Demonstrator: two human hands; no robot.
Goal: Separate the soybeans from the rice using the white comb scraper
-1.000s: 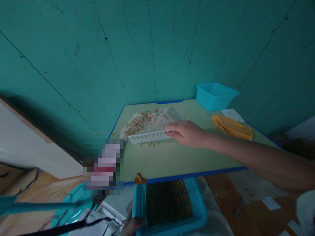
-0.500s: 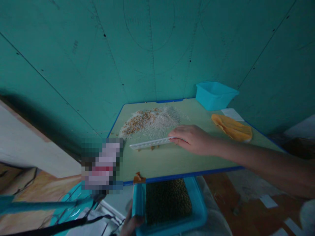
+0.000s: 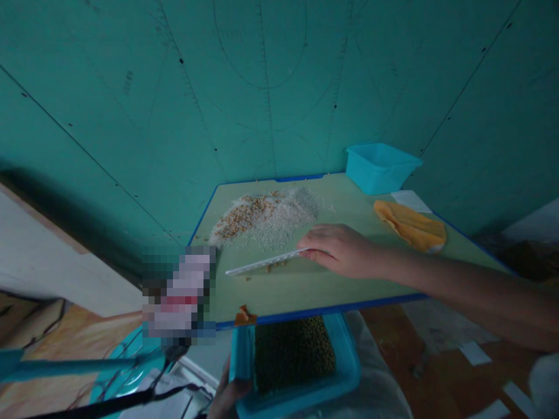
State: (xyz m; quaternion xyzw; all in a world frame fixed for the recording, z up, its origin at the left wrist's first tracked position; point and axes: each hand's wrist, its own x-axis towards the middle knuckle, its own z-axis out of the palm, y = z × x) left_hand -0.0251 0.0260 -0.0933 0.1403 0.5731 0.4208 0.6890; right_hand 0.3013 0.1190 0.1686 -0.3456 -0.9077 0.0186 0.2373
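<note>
My right hand (image 3: 334, 250) is closed on one end of a thin white strip with holes along it (image 3: 262, 262), held low over the pale board (image 3: 301, 294). A few yellow-brown bits lie beside the strip. Behind it spreads a heap of whitish grains (image 3: 279, 224) with yellow-orange kernels (image 3: 244, 215) mixed in on its left. Below the board's near edge, my left hand (image 3: 230, 391) grips the left side of a blue tub (image 3: 349, 372). Small round brownish beans or grains (image 3: 301, 352) fill this tub.
At the board's back right stands another blue tub (image 3: 379, 171). A folded orange cloth (image 3: 410, 227) lies before it, near a white paper (image 3: 411, 201). A blurred-out object (image 3: 186, 291) is mounted by the board's left edge. The green wall (image 3: 279, 99) rises directly behind.
The strip's free left end has swung slightly toward me, tilting it more. My right hand stays closed on it. My left hand and the tub have shifted slightly left in view.
</note>
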